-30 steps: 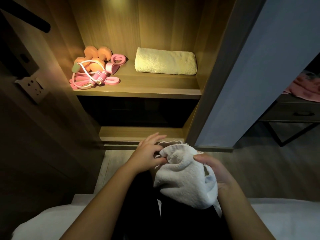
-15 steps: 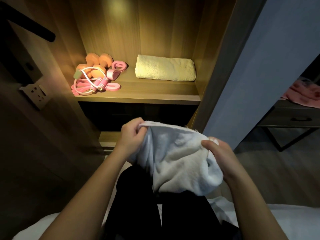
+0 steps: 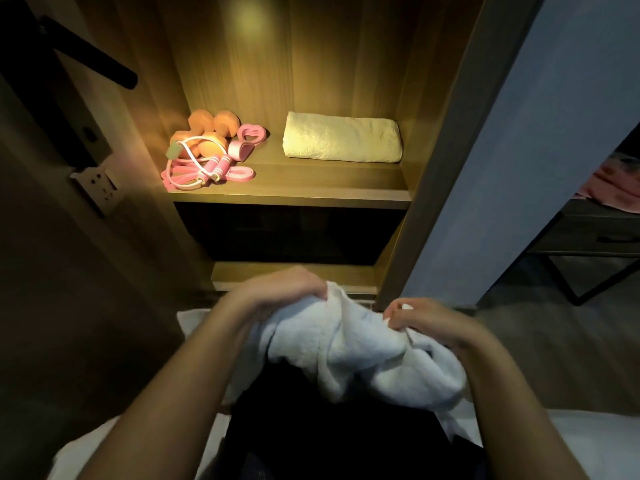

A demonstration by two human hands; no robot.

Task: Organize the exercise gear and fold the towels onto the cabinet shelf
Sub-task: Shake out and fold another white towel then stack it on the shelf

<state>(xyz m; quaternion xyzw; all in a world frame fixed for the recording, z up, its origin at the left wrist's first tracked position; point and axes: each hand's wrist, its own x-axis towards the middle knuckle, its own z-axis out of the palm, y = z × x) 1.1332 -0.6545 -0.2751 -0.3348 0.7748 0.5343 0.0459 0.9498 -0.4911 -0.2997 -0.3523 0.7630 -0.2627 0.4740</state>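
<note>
- The left hand (image 3: 280,292) is gripping the upper edge of the white towel (image 3: 363,355), its fingers curled over the cloth; the right hand (image 3: 429,323) is pinching a fold on the other side, its fingers drawn in narrow
- The white towel is hanging bunched between both hands, over the person's dark lap and below the lit shelf (image 3: 311,190)
- A folded yellow towel (image 3: 343,136) is lying on the shelf's right side; orange dumbbells (image 3: 207,123) and a pink jump rope (image 3: 214,169) are sitting together on its left
</note>
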